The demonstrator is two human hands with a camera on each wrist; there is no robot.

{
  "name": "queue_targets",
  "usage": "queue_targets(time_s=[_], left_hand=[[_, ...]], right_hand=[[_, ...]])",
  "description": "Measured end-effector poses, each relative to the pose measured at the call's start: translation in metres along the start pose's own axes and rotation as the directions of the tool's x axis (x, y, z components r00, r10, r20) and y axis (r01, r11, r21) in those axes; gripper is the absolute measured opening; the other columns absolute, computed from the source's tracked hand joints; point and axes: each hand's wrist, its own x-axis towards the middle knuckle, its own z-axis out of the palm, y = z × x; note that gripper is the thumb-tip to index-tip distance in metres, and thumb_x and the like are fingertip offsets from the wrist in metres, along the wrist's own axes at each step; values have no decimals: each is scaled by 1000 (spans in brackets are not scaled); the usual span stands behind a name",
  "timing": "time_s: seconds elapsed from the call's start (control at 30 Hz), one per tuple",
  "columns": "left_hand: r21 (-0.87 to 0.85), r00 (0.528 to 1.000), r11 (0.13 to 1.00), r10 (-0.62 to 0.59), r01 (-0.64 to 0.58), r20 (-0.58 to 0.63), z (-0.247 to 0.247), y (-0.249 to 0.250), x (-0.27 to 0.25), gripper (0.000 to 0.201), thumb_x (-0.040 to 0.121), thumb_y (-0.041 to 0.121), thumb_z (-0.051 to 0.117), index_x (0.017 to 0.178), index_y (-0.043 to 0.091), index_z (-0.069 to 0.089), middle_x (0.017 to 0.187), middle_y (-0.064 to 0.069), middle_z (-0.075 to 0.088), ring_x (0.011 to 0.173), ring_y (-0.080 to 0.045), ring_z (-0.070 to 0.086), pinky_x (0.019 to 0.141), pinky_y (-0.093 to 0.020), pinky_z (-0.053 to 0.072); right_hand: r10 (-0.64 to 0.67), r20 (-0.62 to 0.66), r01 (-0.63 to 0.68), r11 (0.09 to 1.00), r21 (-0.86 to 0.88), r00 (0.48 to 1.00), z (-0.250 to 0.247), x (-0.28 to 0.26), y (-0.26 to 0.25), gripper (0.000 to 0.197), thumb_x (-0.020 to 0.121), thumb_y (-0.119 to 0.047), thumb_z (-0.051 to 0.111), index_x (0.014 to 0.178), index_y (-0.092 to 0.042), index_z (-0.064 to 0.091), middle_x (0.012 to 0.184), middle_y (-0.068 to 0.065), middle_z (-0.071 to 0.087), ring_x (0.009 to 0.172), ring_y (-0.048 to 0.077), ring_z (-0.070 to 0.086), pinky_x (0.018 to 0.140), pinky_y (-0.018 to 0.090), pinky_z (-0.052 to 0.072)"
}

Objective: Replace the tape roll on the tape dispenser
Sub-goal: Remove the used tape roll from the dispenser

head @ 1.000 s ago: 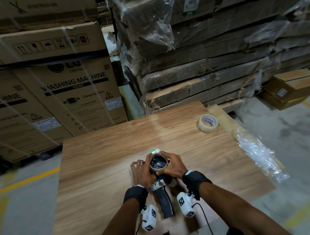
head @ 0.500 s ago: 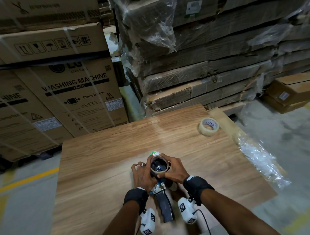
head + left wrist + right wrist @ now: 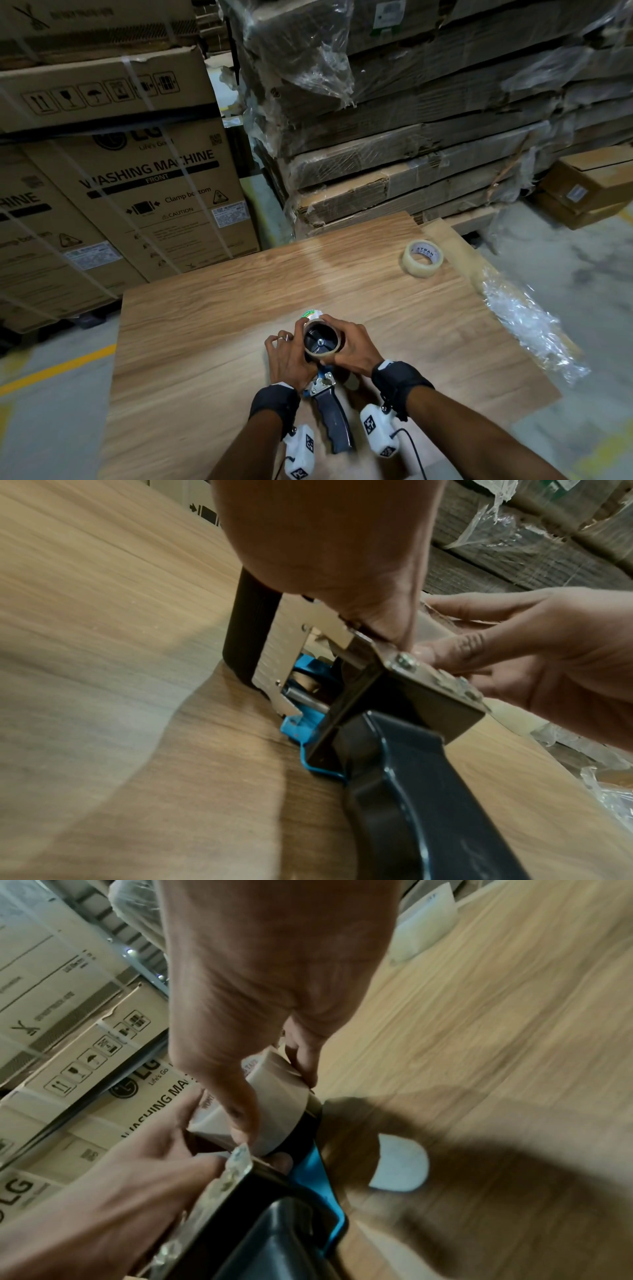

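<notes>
The tape dispenser (image 3: 334,425) lies on the wooden table (image 3: 205,325), its dark handle toward me. A bare brown cardboard core (image 3: 322,342) sits on its black hub. My right hand (image 3: 337,337) pinches this core (image 3: 270,1104) between thumb and fingers. My left hand (image 3: 287,346) grips the dispenser's head from the left, the thumb (image 3: 377,631) pressing on the metal frame (image 3: 428,680). A full roll of clear tape (image 3: 423,257) lies flat at the table's far right, well away from both hands.
Crumpled plastic wrap (image 3: 527,329) hangs over the table's right edge. Washing-machine cartons (image 3: 137,192) stand behind the table on the left, wrapped cardboard stacks (image 3: 411,137) on the right. A small pale object (image 3: 399,1164) lies on the table beside the dispenser.
Both hands stay on the dispenser's head and the core. Their position has barely shifted.
</notes>
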Motion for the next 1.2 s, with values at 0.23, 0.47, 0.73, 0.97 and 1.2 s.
queue_targets(time_s=[0.23,0.47,0.73,0.97,1.2], left_hand=[[-26,1000,1000,0,0,-14,4,-2,1,74,55,52,66,123,29,50,86,7,67,94,-22,61,84,-39,30],[-19,1000,1000,-11,11,2,8,-4,2,75,54,59,69,121,29,51,88,7,66,95,-21,58,86,-39,32],[-41,999,999,12,-14,-38,8,-2,0,73,54,58,70,119,28,55,86,7,67,93,-22,60,85,-39,32],[-89,998,996,10,-15,-64,5,-1,-3,71,54,54,72,118,29,54,87,7,66,92,-22,60,83,-40,35],[-52,1000,999,-7,6,-18,7,0,1,70,54,45,73,119,25,57,86,1,68,94,-27,61,81,-40,33]], right_hand=[[59,15,-59,998,-11,998,-4,8,2,85,49,-18,95,130,-19,70,119,-5,77,114,6,70,98,19,53],[5,-39,-5,1000,-21,999,2,-1,4,84,54,-9,91,134,-18,67,123,-9,73,113,-8,66,102,24,53],[15,-33,-15,1000,-9,999,0,-2,7,90,53,-6,90,138,-16,64,128,-7,70,118,-4,65,106,25,52],[-6,-14,6,999,-35,1000,-1,0,6,78,57,-7,89,130,-19,68,121,-6,74,112,6,69,100,19,52],[76,20,-76,997,-12,997,-16,8,4,91,54,-19,97,139,-14,63,127,-1,73,116,7,67,97,14,49]])
